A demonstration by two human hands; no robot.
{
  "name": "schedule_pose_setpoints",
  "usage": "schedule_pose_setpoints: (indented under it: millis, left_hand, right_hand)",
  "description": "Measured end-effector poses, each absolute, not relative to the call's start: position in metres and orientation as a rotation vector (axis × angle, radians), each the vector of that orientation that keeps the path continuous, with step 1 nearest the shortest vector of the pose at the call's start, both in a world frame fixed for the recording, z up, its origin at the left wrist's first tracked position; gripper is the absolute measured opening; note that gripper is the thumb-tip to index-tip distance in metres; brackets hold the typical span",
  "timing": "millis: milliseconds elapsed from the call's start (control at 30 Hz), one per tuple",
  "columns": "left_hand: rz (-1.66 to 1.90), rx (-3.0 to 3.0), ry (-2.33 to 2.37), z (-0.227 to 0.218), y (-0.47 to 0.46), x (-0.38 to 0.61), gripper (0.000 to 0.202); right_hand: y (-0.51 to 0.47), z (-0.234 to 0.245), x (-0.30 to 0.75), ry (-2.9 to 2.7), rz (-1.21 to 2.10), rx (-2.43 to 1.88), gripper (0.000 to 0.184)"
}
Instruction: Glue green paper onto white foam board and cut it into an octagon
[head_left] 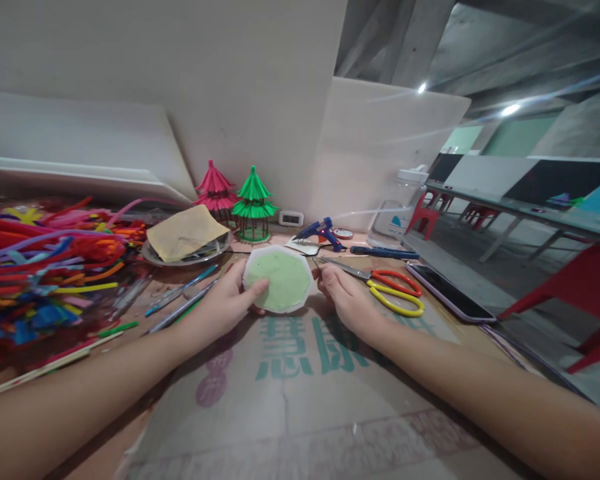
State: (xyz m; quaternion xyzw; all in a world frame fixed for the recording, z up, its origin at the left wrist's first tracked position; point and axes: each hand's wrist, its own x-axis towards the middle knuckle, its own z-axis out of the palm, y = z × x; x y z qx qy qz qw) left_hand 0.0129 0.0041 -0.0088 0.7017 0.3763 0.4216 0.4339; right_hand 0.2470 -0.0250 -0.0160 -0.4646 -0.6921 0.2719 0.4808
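Observation:
My left hand is closed round the left edge of a flat, many-sided disc, its thumb lying on the face. The disc is pale green with a white border and is tilted toward me. Just off its right edge, my right hand is closed in a pinch. A thin dark tip shows at those fingers, too small to name. Behind and right of that hand lie scissors with orange and yellow handles. Under both hands is a cardboard sheet with green printed characters.
Coloured pipe cleaners are heaped at left, near a plate bearing yellow sheet material. Red and green pagoda models stand behind. A blue glue gun, a blue utility knife, a phone and a clear bottle are at right.

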Motion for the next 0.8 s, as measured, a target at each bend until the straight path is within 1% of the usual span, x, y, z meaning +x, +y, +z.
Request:
schedule_pose_setpoints:
  millis: [100,333,800]
  left_hand:
    - [1.072,1.816,0.962,-0.0091,0.005,0.0121,0.057]
    - [1.112,1.84,0.972,-0.0127,0.0064,0.0114,0.053]
    - [1.035,1.794,0.939,-0.0077,0.0013,0.0145,0.054]
  right_hand:
    - [-0.0276,-0.0135,0.2465,-1.748,0.584,-1.127,0.055]
    - [-0.0326,-0.0114,0.2458,-1.869,0.418,-1.091,0.06]
    - [-0.032,-0.0101,0.2454,-1.872,0.352,-1.116,0.048]
